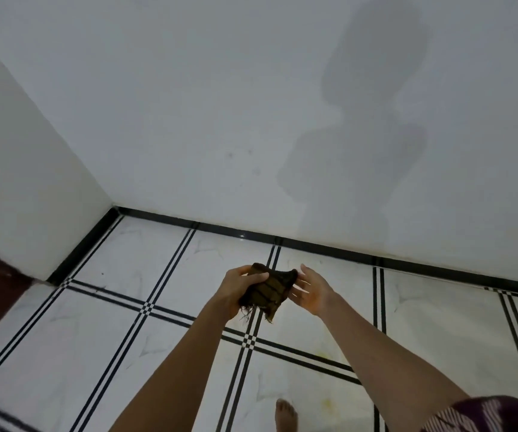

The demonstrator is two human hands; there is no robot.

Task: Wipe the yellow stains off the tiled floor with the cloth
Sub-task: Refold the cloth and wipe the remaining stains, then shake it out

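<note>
- The left hand (240,288), at centre frame, curled its fingers round a dark striped cloth (267,291), holding it in the air above the tiled floor (111,338).
- The right hand (312,291) lay open just right of the cloth, fingers spread; whether its fingertips touched the fabric was hard to tell.
- Faint yellow stains (327,403) marked the tile at lower centre-right, beside a bare foot (286,414).
- A shadow (373,120) fell on the white wall (189,104) at upper right.

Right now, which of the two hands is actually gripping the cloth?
The left hand: its fingers curl round the cloth. The right hand is open, fingers straight, beside the cloth's right edge, gripping nothing.
</note>
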